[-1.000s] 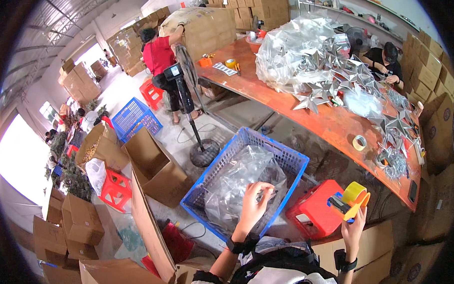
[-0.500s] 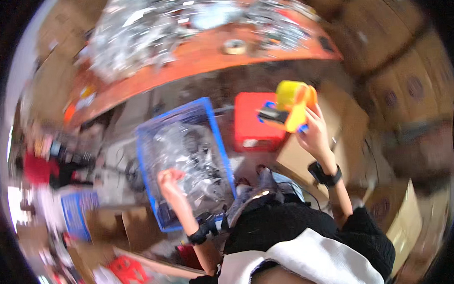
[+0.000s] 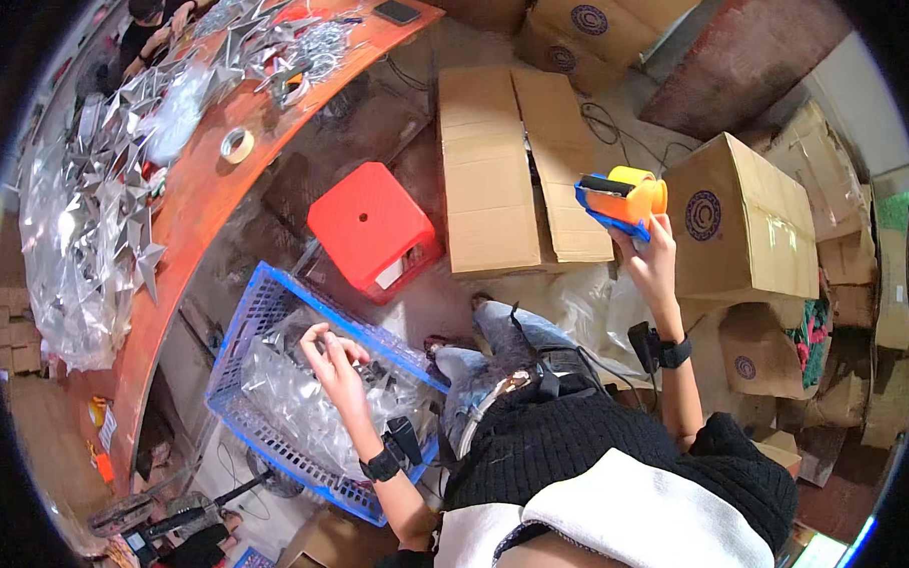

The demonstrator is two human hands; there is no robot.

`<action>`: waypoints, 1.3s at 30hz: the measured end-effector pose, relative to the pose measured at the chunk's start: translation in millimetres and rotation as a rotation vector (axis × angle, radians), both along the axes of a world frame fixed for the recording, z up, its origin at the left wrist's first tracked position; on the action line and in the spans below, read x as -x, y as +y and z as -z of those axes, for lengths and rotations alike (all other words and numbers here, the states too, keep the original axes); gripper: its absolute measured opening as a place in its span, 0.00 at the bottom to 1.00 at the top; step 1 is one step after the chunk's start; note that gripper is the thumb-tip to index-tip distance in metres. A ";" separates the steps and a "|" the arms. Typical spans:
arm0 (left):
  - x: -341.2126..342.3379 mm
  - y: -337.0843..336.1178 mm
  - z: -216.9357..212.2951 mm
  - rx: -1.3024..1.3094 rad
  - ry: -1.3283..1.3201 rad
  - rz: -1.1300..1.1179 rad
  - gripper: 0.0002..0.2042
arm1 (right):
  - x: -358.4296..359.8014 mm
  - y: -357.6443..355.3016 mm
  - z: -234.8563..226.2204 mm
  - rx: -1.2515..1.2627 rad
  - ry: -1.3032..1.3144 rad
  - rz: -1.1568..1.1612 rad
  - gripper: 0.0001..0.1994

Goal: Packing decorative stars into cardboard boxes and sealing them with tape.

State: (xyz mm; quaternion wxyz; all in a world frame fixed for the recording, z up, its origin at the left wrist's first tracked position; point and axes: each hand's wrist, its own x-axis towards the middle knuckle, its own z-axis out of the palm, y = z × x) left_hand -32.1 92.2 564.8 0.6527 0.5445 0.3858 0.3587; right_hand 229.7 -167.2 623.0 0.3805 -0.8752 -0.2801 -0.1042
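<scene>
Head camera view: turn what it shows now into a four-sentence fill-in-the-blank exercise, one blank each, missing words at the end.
1. The right hand grips a tape dispenser carrying a roll whose colour is ______.
2. In this view, the left hand appears over a plastic crate whose colour is ______.
3. The red stool has in the middle of its top a small round ______.
4. The silver pieces on the table are shaped like ______.

Missing words: yellow; blue; hole; stars.
</scene>
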 end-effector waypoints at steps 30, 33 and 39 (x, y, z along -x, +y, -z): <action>-173.3 -83.8 126.8 -0.411 0.709 0.312 0.09 | -131.6 -191.5 96.2 0.150 0.321 0.121 0.18; -197.1 -74.5 136.0 -0.200 0.488 0.408 0.08 | -123.6 -188.5 82.1 0.155 0.308 0.200 0.18; -251.8 -62.8 149.8 0.011 0.256 0.509 0.10 | -99.4 -186.3 68.1 0.226 0.283 0.332 0.19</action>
